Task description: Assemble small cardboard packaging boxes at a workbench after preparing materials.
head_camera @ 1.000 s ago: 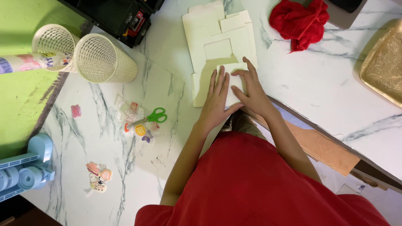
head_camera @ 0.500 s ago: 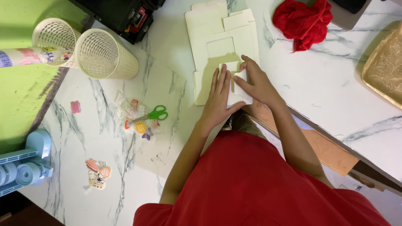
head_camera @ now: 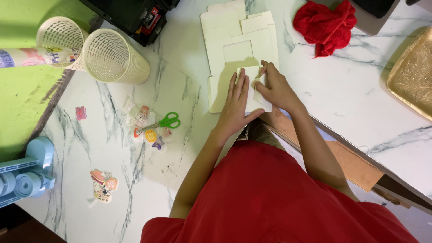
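- Head view: left hand (head_camera: pixel 236 105) lies flat, fingers spread, on the cream cardboard box blank (head_camera: pixel 229 54) at upper centre of the marble worktop (head_camera: pixel 342 94).
- Right hand (head_camera: pixel 274 87) seems to pinch a folded flap (head_camera: pixel 252 74), fingers curled.
- Green scissors (head_camera: pixel 168 120) lie left.

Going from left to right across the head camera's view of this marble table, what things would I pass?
Blue plastic device → two cream mesh cups → green-handled scissors → left hand → right hand, both on the flat cream cardboard → crumpled red cloth → gold tray.
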